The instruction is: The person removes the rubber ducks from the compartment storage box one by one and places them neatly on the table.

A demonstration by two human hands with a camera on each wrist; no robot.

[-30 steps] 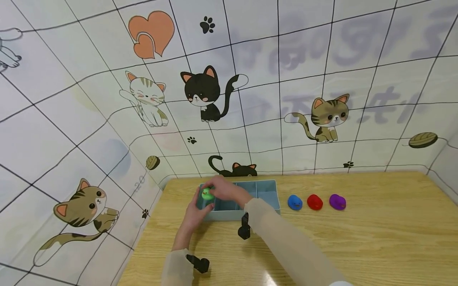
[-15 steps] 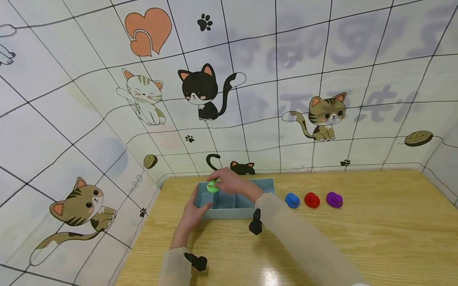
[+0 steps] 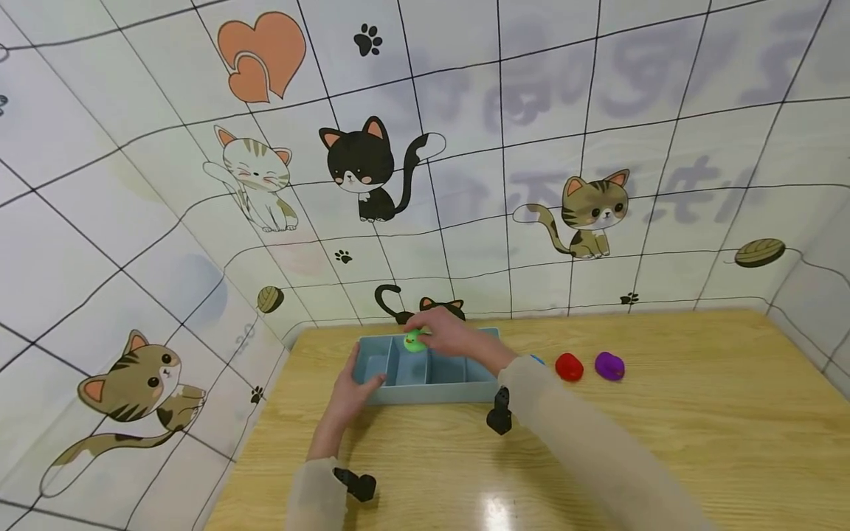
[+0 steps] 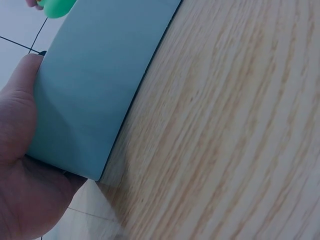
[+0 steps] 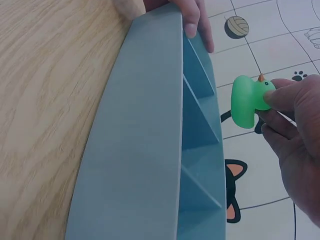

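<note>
A small green rubber duck (image 5: 245,100) is pinched by its head between the thumb and fingers of my right hand (image 3: 446,333). It is held above a blue-grey divided tray (image 3: 432,393), over the second compartment from the left in the head view. The right wrist view shows the duck raised past the tray's rim. My left hand (image 3: 352,389) grips the tray's left end, thumb over the front rim and fingers round the side. In the left wrist view, the thumb (image 4: 22,75) lies along the tray wall (image 4: 95,85).
Right of the tray, a red duck (image 3: 569,367) and a purple duck (image 3: 609,366) sit on the wooden table (image 3: 697,413). A blue duck (image 3: 536,360) is mostly hidden behind the right sleeve. A cat-patterned wall (image 3: 465,243) rises behind.
My right hand has lifted the green duck from the leftmost compartment and carried it rightward over the second. The left hand keeps its grip. The right sleeve now covers most of the blue duck.
</note>
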